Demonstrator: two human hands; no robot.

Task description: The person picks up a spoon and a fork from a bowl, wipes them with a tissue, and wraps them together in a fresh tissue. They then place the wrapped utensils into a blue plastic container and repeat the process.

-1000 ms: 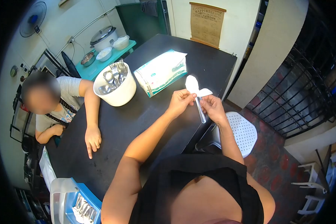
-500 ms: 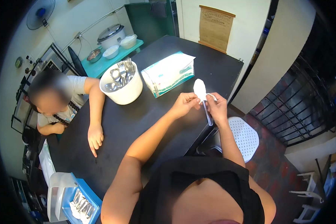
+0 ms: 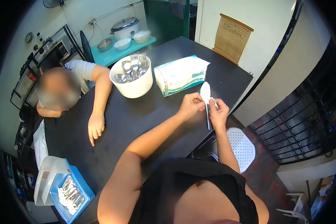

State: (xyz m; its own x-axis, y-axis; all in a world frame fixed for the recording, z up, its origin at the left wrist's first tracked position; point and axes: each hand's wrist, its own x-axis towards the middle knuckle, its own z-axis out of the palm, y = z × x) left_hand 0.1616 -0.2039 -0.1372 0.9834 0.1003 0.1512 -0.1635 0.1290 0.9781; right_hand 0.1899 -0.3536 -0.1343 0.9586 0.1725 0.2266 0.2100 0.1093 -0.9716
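Note:
Both my hands are raised over the right side of the black table [image 3: 138, 123]. My left hand [image 3: 191, 105] and my right hand [image 3: 219, 112] pinch a metal spoon [image 3: 208, 118] whose bowl is wrapped in white tissue [image 3: 205, 91]. The spoon's handle hangs down between my hands. Behind them lies a pack of tissues [image 3: 181, 74], and to its left stands a white bucket [image 3: 132, 80] holding several spoons and forks.
Another person sits at the table's left side with a hand [image 3: 95, 127] flat on the top. A blue box [image 3: 69, 192] with wrapped cutlery sits at the near left corner. A white stool [image 3: 242, 145] stands right of the table. A rice cooker [image 3: 125, 27] is on the far counter.
The tissue has been folded tighter around the spoon's bowl; its loose flap is gone. My hands stay on the spoon. The view has shifted, so everything sits further right.

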